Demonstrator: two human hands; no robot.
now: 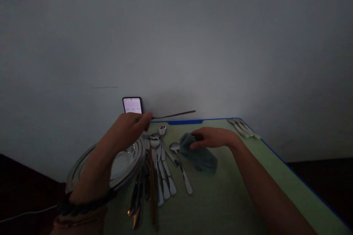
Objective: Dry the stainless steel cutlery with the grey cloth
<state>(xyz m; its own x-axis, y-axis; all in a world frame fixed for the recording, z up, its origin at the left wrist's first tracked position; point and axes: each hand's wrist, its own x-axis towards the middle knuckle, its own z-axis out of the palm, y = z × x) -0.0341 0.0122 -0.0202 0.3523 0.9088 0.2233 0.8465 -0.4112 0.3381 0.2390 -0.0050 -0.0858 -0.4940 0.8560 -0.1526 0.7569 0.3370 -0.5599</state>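
Head view: a plain grey wall stands behind a pale green table with a blue edge; lighting is dim. The left hand is closed on 1 slim metal utensil, held above the far table edge with its free end pointing right; the utensil's type cannot be told, as the fingers cover its other end. The right hand grips 1 grey-blue cloth, blurred, over the table, apart from the utensil. Just left of the cloth lies 1 spoon, handle toward the person. Further left lie several more spoons, a pair of brown chopsticks and some knives. Stacked metal plates sit behind the left forearm. 1 phone with a lit screen stands upright near the wall. A small group of cutlery lies at the far right corner.
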